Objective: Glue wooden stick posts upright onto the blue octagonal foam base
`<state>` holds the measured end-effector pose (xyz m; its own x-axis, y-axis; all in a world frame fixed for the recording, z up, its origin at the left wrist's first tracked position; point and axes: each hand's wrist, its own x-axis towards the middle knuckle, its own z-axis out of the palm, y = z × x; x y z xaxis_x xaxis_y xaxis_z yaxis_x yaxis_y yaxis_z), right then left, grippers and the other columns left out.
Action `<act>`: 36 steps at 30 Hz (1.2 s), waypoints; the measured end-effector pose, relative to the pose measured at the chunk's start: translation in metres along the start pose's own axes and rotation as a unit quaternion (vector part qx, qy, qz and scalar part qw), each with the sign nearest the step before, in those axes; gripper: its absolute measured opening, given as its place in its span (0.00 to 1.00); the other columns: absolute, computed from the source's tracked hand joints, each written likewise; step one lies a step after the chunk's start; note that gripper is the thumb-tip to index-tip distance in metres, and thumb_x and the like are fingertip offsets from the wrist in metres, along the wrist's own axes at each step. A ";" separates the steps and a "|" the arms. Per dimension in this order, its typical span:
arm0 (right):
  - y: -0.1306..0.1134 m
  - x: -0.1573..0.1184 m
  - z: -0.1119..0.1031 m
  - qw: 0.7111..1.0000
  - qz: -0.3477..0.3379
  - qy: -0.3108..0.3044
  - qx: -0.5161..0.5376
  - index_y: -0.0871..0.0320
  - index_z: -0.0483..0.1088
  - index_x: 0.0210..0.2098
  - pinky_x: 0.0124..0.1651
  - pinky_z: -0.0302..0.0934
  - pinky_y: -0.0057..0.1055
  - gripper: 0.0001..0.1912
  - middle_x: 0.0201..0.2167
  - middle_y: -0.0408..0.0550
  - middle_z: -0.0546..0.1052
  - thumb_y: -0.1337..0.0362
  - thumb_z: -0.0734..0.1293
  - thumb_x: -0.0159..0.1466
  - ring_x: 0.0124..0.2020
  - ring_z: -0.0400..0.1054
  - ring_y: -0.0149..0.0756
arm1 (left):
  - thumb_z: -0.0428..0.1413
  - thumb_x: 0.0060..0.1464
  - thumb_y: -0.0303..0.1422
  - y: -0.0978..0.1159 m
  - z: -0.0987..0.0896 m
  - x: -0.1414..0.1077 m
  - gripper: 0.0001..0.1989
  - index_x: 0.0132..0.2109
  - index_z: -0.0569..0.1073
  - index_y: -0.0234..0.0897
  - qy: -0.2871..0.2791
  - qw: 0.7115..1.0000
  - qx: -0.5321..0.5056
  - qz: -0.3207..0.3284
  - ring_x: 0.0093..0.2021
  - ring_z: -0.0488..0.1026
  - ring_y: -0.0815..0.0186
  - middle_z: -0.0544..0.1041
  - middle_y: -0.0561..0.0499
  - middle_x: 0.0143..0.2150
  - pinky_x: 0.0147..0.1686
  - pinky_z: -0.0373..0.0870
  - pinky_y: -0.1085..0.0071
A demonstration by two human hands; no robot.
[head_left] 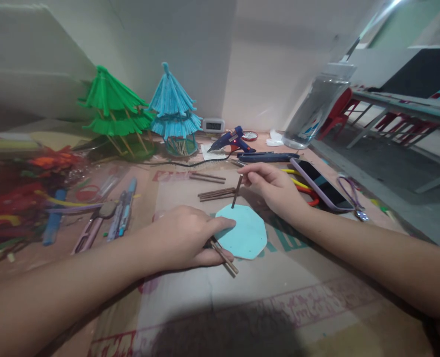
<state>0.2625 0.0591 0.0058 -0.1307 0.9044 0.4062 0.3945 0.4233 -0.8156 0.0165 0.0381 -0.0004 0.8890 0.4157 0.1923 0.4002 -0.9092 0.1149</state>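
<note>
Past the octagon (244, 235) lie sticks (218, 194) — then a glue gun (224, 141).

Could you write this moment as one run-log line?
right hand: holds thin stick, lower end on blue disc | left hand: on disc, touching more sticks | behind: glue gun

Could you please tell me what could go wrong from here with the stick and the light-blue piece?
The brown stick, pinched near its top by the right hand, might tip, as its lower end is at the edge of the light-blue octagonal piece. If the left hand, with its index finger on that piece, slips, the piece could shift. The glue gun shows a red light, so it may be hot.
</note>
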 end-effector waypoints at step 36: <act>-0.005 -0.013 0.002 0.965 -0.247 -0.061 -0.067 0.48 0.64 0.61 0.57 0.63 0.47 0.23 0.49 0.49 0.72 0.70 0.63 0.68 0.49 0.67 0.41 | 0.54 0.61 0.52 0.001 -0.002 0.001 0.25 0.57 0.72 0.39 -0.002 1.000 0.006 0.002 0.31 0.80 0.54 0.82 0.47 0.34 0.29 0.68 0.65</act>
<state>0.2607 0.0457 0.0038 -0.4351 0.5973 0.6738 0.3692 0.8008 -0.4715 0.0178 0.0378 0.0016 0.8919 0.4111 0.1888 0.3986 -0.9115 0.1017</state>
